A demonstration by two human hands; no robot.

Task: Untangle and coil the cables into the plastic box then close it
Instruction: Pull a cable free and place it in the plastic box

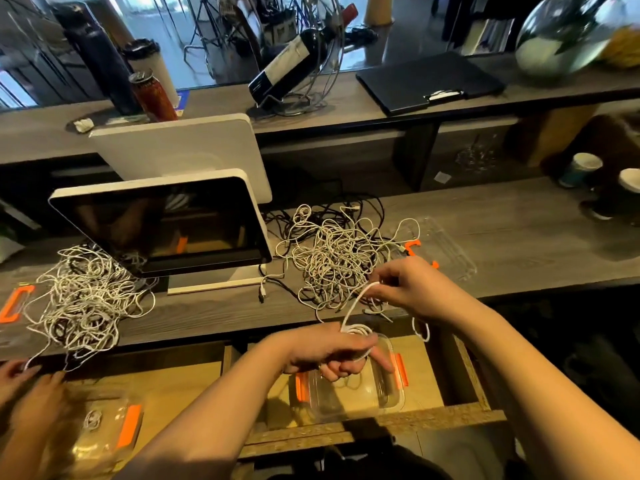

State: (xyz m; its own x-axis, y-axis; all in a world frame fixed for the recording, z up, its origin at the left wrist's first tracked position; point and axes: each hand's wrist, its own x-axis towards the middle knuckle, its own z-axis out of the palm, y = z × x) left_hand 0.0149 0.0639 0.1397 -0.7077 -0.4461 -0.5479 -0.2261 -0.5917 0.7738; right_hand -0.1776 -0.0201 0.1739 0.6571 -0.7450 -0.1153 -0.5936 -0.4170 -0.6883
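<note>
White cable (pixel 356 308) ran taut between the two hands, above the clear plastic box (pixel 349 393) that sat in an open wooden drawer (pixel 460 372). The left hand (pixel 332 353) hovered over the box with its fingers curled around a small coil of that cable, several loops wound about them. The right hand (pixel 408 289), higher and farther from the person than the box, pinched the same cable between thumb and fingertips, and a short loose end dangled below its wrist. The box had orange latches on its two short sides, stood open, and seemed to hold a few pale loops, though the left hand hid much of its inside. Beyond the box, on the grey counter (pixel 519 237), lay a tangled heap of white and black cables (pixel 332 258), and just right of that heap rested a clear lid (pixel 440 247) with orange clips. Left of the box and farther back stood a tilted screen (pixel 162 226) on a white stand. Far left of the box sprawled a second tangle of cables (pixel 83 303), with another person's hands (pixel 31 389) at its near edge and a second clear container (pixel 104 427) with an orange latch below them.
</note>
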